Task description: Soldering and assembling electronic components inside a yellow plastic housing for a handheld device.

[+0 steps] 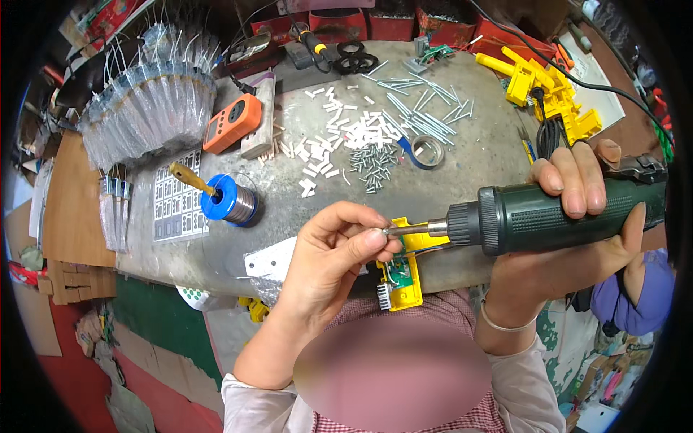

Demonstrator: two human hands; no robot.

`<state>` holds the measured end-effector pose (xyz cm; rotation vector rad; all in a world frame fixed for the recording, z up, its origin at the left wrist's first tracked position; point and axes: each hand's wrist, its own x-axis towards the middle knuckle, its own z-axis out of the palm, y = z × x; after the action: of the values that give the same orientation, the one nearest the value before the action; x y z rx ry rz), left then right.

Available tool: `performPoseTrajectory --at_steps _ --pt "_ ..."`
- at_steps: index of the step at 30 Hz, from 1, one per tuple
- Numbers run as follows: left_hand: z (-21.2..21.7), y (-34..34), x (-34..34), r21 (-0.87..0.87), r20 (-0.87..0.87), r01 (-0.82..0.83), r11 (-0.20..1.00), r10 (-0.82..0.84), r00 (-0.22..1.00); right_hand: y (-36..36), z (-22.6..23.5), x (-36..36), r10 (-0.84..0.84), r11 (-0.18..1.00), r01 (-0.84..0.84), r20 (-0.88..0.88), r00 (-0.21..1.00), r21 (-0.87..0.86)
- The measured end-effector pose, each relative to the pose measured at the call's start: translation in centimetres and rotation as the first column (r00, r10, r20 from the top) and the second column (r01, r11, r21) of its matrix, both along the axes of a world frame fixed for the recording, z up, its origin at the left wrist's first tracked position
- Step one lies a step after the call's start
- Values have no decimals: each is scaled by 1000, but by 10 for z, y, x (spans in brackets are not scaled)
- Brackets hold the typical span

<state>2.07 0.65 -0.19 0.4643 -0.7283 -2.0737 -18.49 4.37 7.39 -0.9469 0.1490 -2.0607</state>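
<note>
My right hand is wrapped round a dark green electric screwdriver, held level with its bit pointing left. At the bit's tip, the thumb and fingers of my left hand pinch what looks like a small screw, mostly covered by the fingertips. Just below the bit, at the table's near edge, lies an open yellow plastic housing. Inside it sits a green circuit board with wires, partly hidden behind my left fingers.
Loose screws, white tubes and long metal pins cover the table's middle. A tape roll, solder spool and orange meter stand around them. Yellow housings lie far right, wrapped parts far left.
</note>
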Motion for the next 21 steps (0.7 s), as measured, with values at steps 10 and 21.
performPoseTrajectory --at_steps 10,21 --pt "-5 11 -19 -671 108 -318 670 513 852 -4 -2 -1 -154 981 133 159 975 138" --pt "-15 -22 16 -747 607 637 191 587 536 20 -20 -20 -161 977 157 19 987 142"
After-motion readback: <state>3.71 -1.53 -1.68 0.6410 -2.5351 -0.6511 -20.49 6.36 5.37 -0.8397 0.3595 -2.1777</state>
